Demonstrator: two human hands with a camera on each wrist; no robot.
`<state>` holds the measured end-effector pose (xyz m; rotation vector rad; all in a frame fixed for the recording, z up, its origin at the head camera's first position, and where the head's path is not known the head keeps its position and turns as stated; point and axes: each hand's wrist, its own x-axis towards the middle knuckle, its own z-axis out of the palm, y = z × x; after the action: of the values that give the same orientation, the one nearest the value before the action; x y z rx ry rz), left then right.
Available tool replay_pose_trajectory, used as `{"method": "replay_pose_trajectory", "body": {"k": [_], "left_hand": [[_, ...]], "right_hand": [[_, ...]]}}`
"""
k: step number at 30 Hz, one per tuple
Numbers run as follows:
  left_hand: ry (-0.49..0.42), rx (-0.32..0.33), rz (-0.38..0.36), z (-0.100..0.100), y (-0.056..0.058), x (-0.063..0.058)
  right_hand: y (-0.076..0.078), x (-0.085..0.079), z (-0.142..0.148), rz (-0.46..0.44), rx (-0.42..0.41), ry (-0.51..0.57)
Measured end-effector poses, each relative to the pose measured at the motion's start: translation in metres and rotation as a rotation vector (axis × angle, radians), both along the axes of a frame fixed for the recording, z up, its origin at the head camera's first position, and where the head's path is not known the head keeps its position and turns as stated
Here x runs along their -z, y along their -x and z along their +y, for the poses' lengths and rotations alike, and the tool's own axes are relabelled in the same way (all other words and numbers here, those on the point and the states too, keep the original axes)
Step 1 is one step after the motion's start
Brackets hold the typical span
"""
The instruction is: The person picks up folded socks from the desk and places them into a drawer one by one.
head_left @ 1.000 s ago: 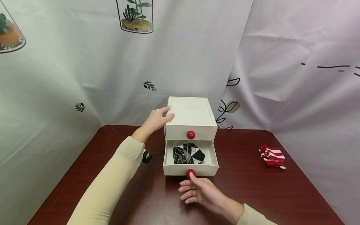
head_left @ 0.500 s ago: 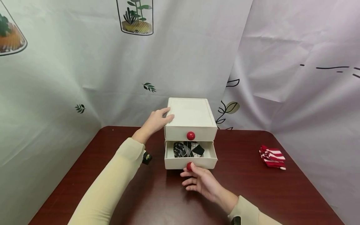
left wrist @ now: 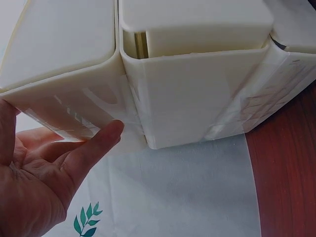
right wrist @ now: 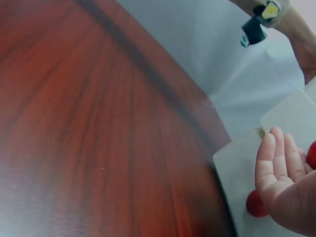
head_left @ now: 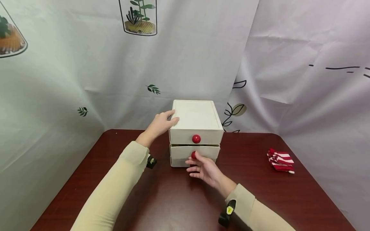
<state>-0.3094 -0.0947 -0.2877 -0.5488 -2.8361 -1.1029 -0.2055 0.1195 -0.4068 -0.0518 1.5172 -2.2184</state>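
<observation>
A white chest of drawers (head_left: 196, 114) stands in the head view, with round red knobs. My left hand (head_left: 160, 123) rests on its upper left edge, fingers spread along the top and side; the left wrist view shows fingers (left wrist: 101, 145) against the side. At the front, my right hand (head_left: 208, 170) touches the red knob (head_left: 193, 155) of the drawer (head_left: 180, 153) below the top one, thumb on the knob and other fingers loosely extended. This drawer stands nearly closed, a narrow gap above its front. Its contents are hidden. A further red knob (right wrist: 256, 203) shows in the right wrist view.
A folded red and white striped cloth item (head_left: 280, 160) lies on the right side of the dark reddish-brown table (head_left: 162, 205). Behind the table hangs a pale patterned curtain (head_left: 202, 48). Dark wrist devices (head_left: 226, 213) are strapped to the forearms.
The lower drawer has slid inward from well open to nearly closed, hiding the black, grey and white argyle cloth inside. My right hand has moved forward with the knob. My left hand stays put.
</observation>
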Motion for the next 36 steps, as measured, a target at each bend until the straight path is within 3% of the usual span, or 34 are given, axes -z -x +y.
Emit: {"method": "replay_pose_trajectory", "body": {"k": [10,18,21,28,36], "left_hand": [[0.0,0.001,-0.003,0.0,0.001,-0.001],[0.003,0.001,0.001,0.001,0.0,-0.002],[-0.001,0.003,-0.006,0.0,0.0,0.0],[0.001,-0.004,-0.017,-0.001,0.0,0.001],[0.004,-0.006,-0.023,0.0,0.001,0.0]], "right_hand": [[0.013,-0.001,-0.002,-0.005,0.019,-0.004],[0.0,0.018,0.004,-0.091,-0.15,-0.025],[-0.003,0.029,0.006,-0.136,-0.161,-0.036],[0.001,0.038,0.005,-0.183,-0.109,-0.006],[0.015,0.044,0.002,-0.207,0.012,0.073]]}}
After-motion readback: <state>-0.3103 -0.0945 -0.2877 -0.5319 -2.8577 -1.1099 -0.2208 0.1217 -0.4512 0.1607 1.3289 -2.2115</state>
